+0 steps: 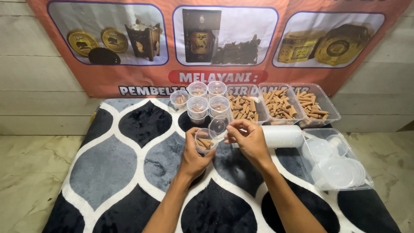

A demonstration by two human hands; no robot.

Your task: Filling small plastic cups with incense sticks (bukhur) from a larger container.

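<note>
My left hand (192, 156) grips a small clear plastic cup (204, 140) that holds a few brown cone-shaped sticks. It is tilted toward me above the rug. My right hand (247, 140) is just right of the cup, with its fingers pinched on a clear round lid (218, 126) held above the cup's rim. Several filled cups (198, 105) of the same kind stand grouped just beyond my hands.
Three clear trays of brown cones (280, 105) sit at the back right. A stack of empty cups (282, 136) lies on its side beside a clear tub of lids (338, 170). A patterned black, grey and white rug (129, 164) covers the floor. A banner hangs on the wall behind.
</note>
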